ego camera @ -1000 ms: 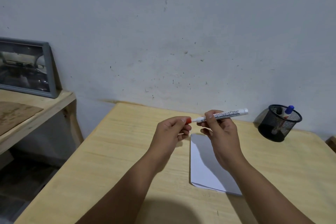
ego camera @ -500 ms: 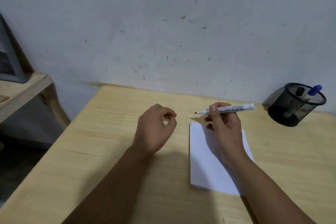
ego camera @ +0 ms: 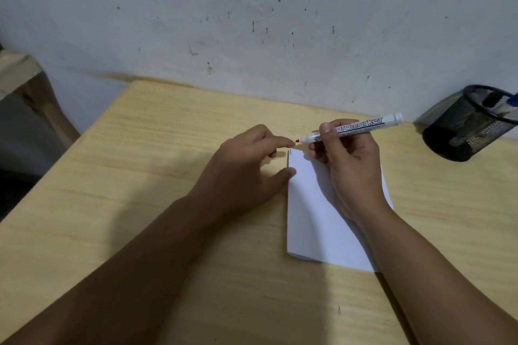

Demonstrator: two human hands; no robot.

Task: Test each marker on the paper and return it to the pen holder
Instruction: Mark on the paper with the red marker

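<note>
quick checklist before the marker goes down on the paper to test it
1. Cap off, tip bare: ok, the marker shows a red tip.
2. Grip: ok, the right hand holds the barrel.
3. Paper held flat: ok, the left hand has its thumb on the edge.
4. Tip on the sheet: not ok, it hangs above the top left corner.
5. Where the cap is: cannot tell.
6. Pen holder within reach: ok, far right on the table.

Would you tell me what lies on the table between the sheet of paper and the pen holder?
Nothing: in the head view, only bare table lies between the paper and the pen holder.
</note>
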